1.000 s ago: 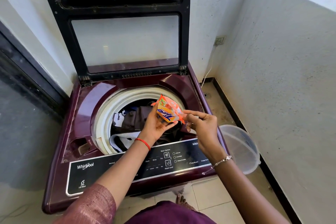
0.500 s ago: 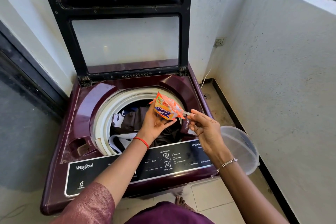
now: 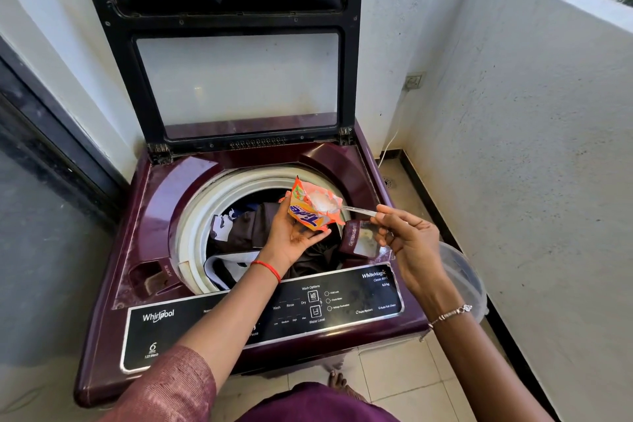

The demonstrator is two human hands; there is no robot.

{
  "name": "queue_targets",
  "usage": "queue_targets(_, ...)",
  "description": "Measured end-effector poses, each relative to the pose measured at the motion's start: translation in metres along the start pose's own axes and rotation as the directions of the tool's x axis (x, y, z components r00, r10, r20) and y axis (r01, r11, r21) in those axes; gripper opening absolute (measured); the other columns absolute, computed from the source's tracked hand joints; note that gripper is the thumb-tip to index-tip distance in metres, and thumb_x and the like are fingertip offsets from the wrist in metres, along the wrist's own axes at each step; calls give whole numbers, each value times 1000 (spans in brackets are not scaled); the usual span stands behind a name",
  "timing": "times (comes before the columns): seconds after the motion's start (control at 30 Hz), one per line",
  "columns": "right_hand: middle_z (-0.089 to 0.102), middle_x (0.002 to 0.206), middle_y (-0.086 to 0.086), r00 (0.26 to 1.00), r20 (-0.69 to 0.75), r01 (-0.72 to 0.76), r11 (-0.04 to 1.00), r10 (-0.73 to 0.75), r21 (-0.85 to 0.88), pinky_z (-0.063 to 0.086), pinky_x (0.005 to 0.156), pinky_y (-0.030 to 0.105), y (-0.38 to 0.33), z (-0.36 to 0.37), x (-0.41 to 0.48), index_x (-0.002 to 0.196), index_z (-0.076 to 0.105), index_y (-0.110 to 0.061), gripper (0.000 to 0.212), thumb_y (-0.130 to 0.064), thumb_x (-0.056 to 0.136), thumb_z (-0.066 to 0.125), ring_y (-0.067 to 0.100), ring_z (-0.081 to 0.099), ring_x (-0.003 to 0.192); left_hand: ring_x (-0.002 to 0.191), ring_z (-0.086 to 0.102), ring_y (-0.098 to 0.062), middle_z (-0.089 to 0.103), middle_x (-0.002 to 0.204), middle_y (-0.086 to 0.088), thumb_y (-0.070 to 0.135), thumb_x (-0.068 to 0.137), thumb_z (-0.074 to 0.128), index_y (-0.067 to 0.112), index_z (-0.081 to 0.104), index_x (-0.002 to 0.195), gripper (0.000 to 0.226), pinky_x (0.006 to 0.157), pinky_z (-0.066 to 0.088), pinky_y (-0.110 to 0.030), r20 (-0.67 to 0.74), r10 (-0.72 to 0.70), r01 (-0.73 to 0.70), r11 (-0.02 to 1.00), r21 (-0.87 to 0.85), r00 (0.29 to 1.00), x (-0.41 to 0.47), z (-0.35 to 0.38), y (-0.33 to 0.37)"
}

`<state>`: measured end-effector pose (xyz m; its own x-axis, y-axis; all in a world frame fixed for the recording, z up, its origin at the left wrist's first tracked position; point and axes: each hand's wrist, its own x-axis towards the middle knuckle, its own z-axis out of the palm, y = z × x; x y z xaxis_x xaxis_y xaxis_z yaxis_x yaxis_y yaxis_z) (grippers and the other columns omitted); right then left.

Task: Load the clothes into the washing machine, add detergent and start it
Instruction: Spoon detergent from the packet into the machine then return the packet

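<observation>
Detergent sachet (image 3: 310, 212) being held over the clothes (image 3: 253, 226) in the open washing machine (image 3: 137, 216)

The left hand (image 3: 291, 238) is gripping the torn orange packet low down; it is probably light, crinkly and prone to spilling. The right hand (image 3: 411, 240) is pinching a clear spoon (image 3: 358, 211) heaped with white powder.

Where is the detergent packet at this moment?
Head view, centre: the left hand holds the detergent packet above the clothes in the drum; the right hand holds a spoon at its mouth.
</observation>
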<state>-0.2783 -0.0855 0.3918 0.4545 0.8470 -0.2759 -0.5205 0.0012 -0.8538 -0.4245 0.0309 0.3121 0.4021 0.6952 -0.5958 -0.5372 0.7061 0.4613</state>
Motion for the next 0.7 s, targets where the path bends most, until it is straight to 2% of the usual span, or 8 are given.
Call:
queue_targets(0.13, 66, 57, 9, 999, 35, 12, 999, -11, -32, 42, 44, 16, -1, -4, 1, 69, 73, -3, 22, 12, 76, 59, 11, 48, 42, 129, 43, -38, 52, 124, -16, 48, 92, 41, 12, 50, 117, 45, 101, 33, -58, 19, -22, 22, 1000, -7, 1000, -1, 0, 0)
queue_targets(0.2, 66, 58, 10, 999, 48, 5, 999, -3, -34, 42, 43, 16, -3, -5, 1, 70, 72, -1, 20, 12, 76, 58, 12, 47, 43, 129, 42, -38, 50, 126, -17, 49, 92, 41, 13, 47, 124, 48, 101, 32, -58, 27, -32, 32, 999, -3, 999, -3, 1, -1)
queue_targets(0.37, 67, 57, 10, 999, 54, 7, 999, -5, -38, 43, 42, 16, -9, -4, -1, 76, 68, 4, 16, 14, 77, 56, 10, 50, 42, 128, 43, -39, 52, 123, -17, 49, 92, 42, 13, 43, 134, 55, 102, 32, -58, 25, -45, 45, 999, 8, 999, -3, 4, -1)
queue_targets(0.5, 67, 58, 11, 999, 49, 19, 999, -18, -35, 42, 42, 15, -12, -6, -1, 78, 67, 5, 14, 13, 77, 56, 10, 51, 42, 128, 43, -40, 58, 106, -17, 48, 92, 43, 12, 43, 134, 55, 101, 32, -59, 24, -48, 48, 999, -6, 999, -2, 1, 0)
queue_targets(0.6, 66, 58, 10, 999, 44, 26, 999, -25, -33, 43, 42, 15, -15, -9, -2, 83, 65, 8, 12, 12, 77, 56, 10, 51, 43, 128, 43, -39, 59, 103, -16, 48, 92, 43, 12, 45, 131, 53, 100, 33, -58, 14, -45, 45, 999, 2, 999, -1, 1, 2)
queue_targets(0.7, 66, 58, 9, 999, 49, 21, 999, -19, -39, 43, 42, 15, -18, -13, -3, 85, 64, 9, 11, 10, 75, 58, 9, 50, 42, 128, 43, -39, 59, 99, -15, 48, 93, 42, 10, 51, 118, 46, 102, 32, -59, -9, -47, 47, 999, 12, 999, -1, 2, 3)
